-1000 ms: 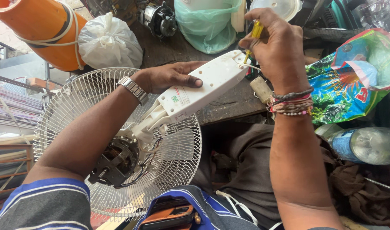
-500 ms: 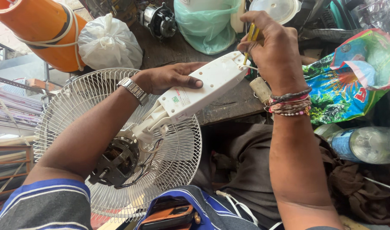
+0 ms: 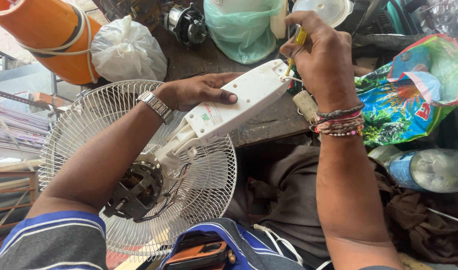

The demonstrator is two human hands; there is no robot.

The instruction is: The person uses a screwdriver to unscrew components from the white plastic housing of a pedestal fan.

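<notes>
My left hand [image 3: 199, 91], with a metal watch at the wrist, presses on the white plastic base housing [image 3: 234, 107] of a fan and holds it steady. The housing runs down to the bare motor [image 3: 136, 187] and the white wire guard [image 3: 114, 165] below it. My right hand [image 3: 321, 55], wearing several bead bracelets, grips a screwdriver with a yellow handle [image 3: 300, 37]. Its tip meets the far end of the housing beside a thin white wire.
A dark workbench [image 3: 269, 120] carries an orange cylinder [image 3: 44, 35], a knotted white bag [image 3: 126, 50], a green bag [image 3: 241, 30] and a small motor [image 3: 186, 22]. A colourful printed packet [image 3: 414, 90] and a plastic bottle [image 3: 429, 170] lie at the right.
My right hand has shifted slightly with the screwdriver at the end of the housing. My left hand has stayed in place.
</notes>
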